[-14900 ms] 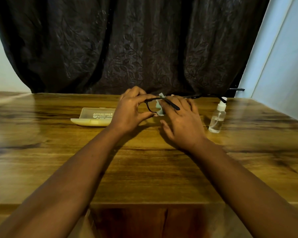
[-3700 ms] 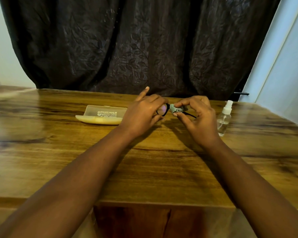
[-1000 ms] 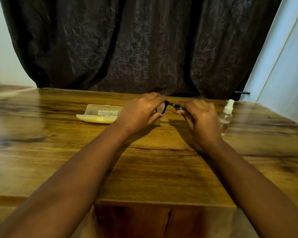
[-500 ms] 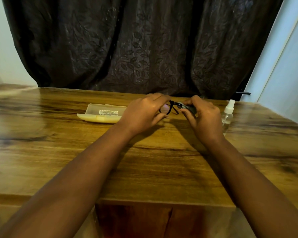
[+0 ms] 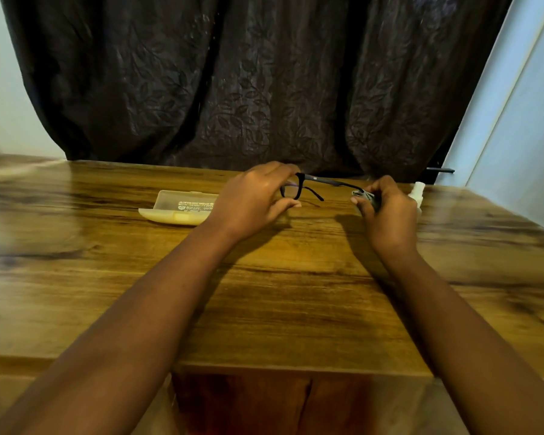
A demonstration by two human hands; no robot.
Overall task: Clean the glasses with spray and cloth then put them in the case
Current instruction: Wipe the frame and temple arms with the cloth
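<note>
A dark curtain point(image 5: 233, 83) hangs behind the wooden desk point(image 5: 264, 293). The left hand point(image 5: 252, 199) grips the glasses point(image 5: 299, 188) by the front; the right hand point(image 5: 387, 215) pinches the cloth point(image 5: 363, 196) around the temple tip. The open case point(image 5: 176, 210) lies left of the left fingers, and the spray bottle point(image 5: 417, 191) stands just right of the right hand.

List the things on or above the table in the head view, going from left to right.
Glasses case → left hand → glasses → cloth → right hand → spray bottle.

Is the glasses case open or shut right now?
Open. The case lies on the table left of the left hand, its clear lid tipped back behind the yellowish tray. The glasses are not in it.
</note>
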